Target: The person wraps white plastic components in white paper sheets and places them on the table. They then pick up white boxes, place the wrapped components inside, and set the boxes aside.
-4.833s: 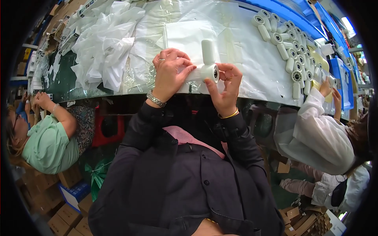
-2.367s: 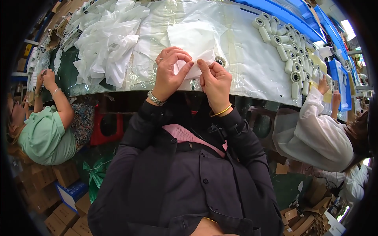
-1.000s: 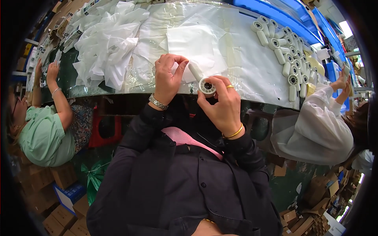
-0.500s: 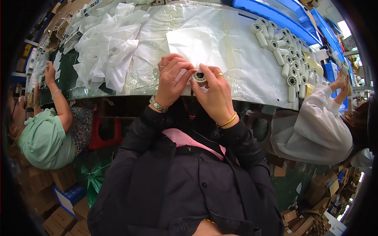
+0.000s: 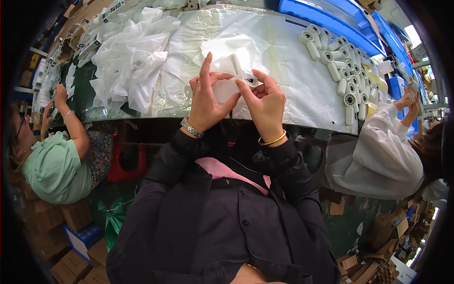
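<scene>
A white device [image 5: 235,63], with a stick-like handle and a round, dark-centred head, is pinched by my right hand [image 5: 266,108] between thumb and fingers. Its handle points away from me, over a thin white sheet [image 5: 217,47] on the table. Part of the head is covered by white wrapping and my fingertips. My left hand [image 5: 206,102] is open beside it, index finger raised and thumb stretched toward the right hand. The other left fingers are bent behind a loose part of the white sheet, so whether they touch it is hard to see.
A heap of white sheets [image 5: 130,61] lies at the left of the table. Several similar white devices [image 5: 347,71] stand in rows at the right, beside a blue crate [image 5: 331,21]. Co-workers sit on both sides: a green sleeve [image 5: 56,161] left, a white sleeve [image 5: 388,156] right.
The device has turned so its handle shows pointing away, and the right hand has shifted slightly right. My left hand has come off the device's head and spread, its index finger now upright.
</scene>
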